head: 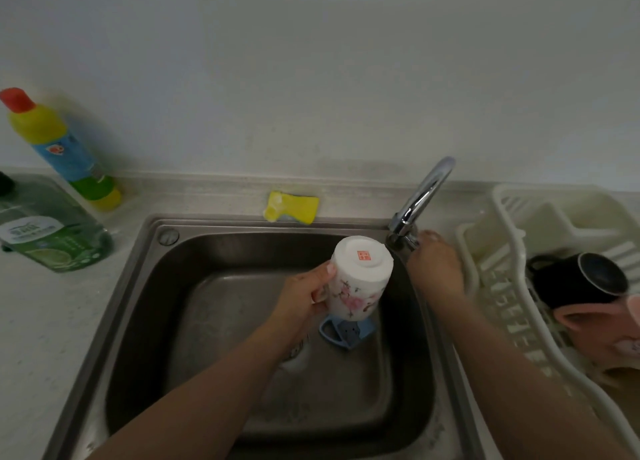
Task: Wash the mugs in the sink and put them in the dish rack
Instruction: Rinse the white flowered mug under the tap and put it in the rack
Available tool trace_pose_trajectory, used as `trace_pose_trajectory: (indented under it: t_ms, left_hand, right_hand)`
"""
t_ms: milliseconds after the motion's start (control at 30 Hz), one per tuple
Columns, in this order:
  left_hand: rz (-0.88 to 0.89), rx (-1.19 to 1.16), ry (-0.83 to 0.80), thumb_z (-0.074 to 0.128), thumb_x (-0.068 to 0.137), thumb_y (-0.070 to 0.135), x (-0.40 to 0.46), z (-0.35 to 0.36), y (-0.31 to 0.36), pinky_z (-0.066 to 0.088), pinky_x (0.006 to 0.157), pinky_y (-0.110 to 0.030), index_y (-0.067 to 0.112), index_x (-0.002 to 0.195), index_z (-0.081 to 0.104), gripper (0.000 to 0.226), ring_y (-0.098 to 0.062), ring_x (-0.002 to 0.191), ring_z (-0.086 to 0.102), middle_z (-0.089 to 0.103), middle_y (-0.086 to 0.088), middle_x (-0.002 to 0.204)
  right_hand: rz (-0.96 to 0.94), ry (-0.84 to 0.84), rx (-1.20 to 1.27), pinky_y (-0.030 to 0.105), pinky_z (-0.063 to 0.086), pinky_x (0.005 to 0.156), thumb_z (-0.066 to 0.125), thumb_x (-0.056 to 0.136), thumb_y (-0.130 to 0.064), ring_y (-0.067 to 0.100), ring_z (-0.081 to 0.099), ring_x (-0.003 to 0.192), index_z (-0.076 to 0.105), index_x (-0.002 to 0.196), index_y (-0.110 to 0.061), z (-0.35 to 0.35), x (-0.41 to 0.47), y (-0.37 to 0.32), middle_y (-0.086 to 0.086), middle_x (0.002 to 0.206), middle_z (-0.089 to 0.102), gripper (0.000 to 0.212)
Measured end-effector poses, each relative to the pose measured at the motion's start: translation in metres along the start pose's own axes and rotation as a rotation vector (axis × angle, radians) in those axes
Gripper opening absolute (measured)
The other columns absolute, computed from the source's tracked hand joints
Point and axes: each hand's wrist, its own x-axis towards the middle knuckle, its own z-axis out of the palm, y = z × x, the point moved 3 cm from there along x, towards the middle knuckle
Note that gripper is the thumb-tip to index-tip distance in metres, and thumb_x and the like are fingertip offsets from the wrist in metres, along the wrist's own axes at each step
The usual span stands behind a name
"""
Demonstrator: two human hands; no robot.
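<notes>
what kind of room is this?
Most likely a home kitchen: a steel sink with a chrome tap, a white dish rack beside it already holding mugs, and a green dish-soap bottle on the counter.

I'm looking down at a home kitchen: a steel sink is sitting under my fingers, its tap just beyond my right fingertips, a dish rack beside them, and a sponge and soap bottles lying past my left fingers.
</notes>
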Motion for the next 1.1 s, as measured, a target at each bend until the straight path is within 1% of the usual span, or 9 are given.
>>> trace_pose_trajectory:
  t_ms: [100,267,300,367,467,567,733,933,1100]
  left_hand:
    - [-0.015,-0.009,-0.009,0.054,0.093,0.024,-0.001,0.006,-0.001,0.059,0.071,-0.027,0.000,0.129,0.059,0.044,-0.009,0.086,0.071,0.076,-0.001,0.085]
    - [-0.007,-0.020,-0.014,0.055,0.093,0.019,-0.005,0.014,0.003,0.060,0.070,-0.029,-0.006,0.114,0.066,0.035,-0.014,0.090,0.072,0.076,-0.007,0.092]
    - [-0.019,-0.034,-0.004,0.055,0.093,0.017,-0.007,0.015,0.004,0.060,0.068,-0.028,-0.017,0.112,0.050,0.039,-0.013,0.085,0.072,0.074,-0.007,0.086]
    - [0.002,-0.034,-0.026,0.060,0.088,0.020,-0.009,0.015,0.007,0.060,0.068,-0.029,0.007,0.104,0.064,0.021,-0.016,0.085,0.071,0.071,-0.007,0.082]
    - [0.015,-0.024,-0.019,0.059,0.092,0.014,-0.014,0.012,0.008,0.059,0.059,-0.027,-0.027,0.101,0.048,0.043,-0.016,0.078,0.073,0.073,-0.016,0.076]
    - [-0.001,0.008,0.015,0.058,0.093,0.017,-0.017,0.005,0.009,0.060,0.062,-0.030,-0.016,0.101,0.064,0.035,-0.021,0.083,0.074,0.075,-0.018,0.088]
    - [0.004,0.018,0.083,0.066,0.089,0.025,-0.015,-0.011,0.011,0.059,0.082,-0.042,0.000,0.113,0.070,0.035,-0.030,0.095,0.072,0.073,-0.019,0.102]
    - [-0.046,0.087,0.078,0.067,0.091,0.019,-0.011,-0.008,0.013,0.060,0.067,-0.033,0.013,0.052,0.072,0.039,-0.021,0.074,0.072,0.072,-0.011,0.076]
    - [-0.056,0.010,0.083,0.072,0.085,0.024,-0.009,-0.001,0.021,0.057,0.084,-0.051,-0.001,0.086,0.072,0.025,-0.030,0.084,0.071,0.072,-0.022,0.094]
  right_hand:
    - [0.012,-0.061,0.034,0.035,0.040,0.100,0.047,0.086,0.000,0.035,0.054,0.120,0.052,0.132,0.002,0.006,-0.010,-0.002,0.020,0.134,0.054,0.046]
    - [0.018,-0.109,0.087,0.035,0.039,0.104,0.047,0.093,-0.011,0.029,0.049,0.127,0.045,0.141,-0.007,0.008,-0.020,-0.004,0.014,0.140,0.051,0.048]
    - [0.017,-0.084,0.111,0.035,0.038,0.106,0.046,0.095,-0.012,0.028,0.048,0.128,0.046,0.140,-0.006,0.004,-0.023,-0.005,0.014,0.140,0.051,0.046]
    - [0.023,0.013,0.208,0.032,0.035,0.110,0.044,0.097,-0.013,0.026,0.048,0.129,0.052,0.137,-0.006,-0.009,-0.031,-0.010,0.012,0.140,0.053,0.041]
    - [-0.033,0.087,0.386,0.024,0.036,0.104,0.048,0.097,-0.013,0.018,0.054,0.122,0.064,0.124,-0.010,-0.026,-0.051,-0.031,0.007,0.130,0.061,0.032]
    - [-0.100,-0.073,0.520,0.018,0.044,0.082,0.050,0.098,-0.028,0.010,0.060,0.099,0.070,0.110,-0.017,-0.026,-0.065,-0.064,-0.004,0.110,0.067,0.025]
    - [-0.383,-0.155,0.346,0.025,0.024,0.111,0.040,0.102,-0.035,0.007,0.034,0.136,0.050,0.139,-0.027,-0.018,-0.086,-0.086,-0.008,0.148,0.044,0.039]
    - [-0.220,-0.168,0.416,0.022,0.044,0.083,0.034,0.103,-0.041,0.013,0.058,0.108,0.055,0.126,-0.026,-0.019,-0.067,-0.071,-0.001,0.117,0.061,0.035]
    - [-0.424,-0.111,0.246,0.028,0.027,0.112,0.025,0.097,-0.046,0.019,0.039,0.135,0.049,0.140,-0.021,-0.021,-0.084,-0.075,0.000,0.145,0.047,0.056]
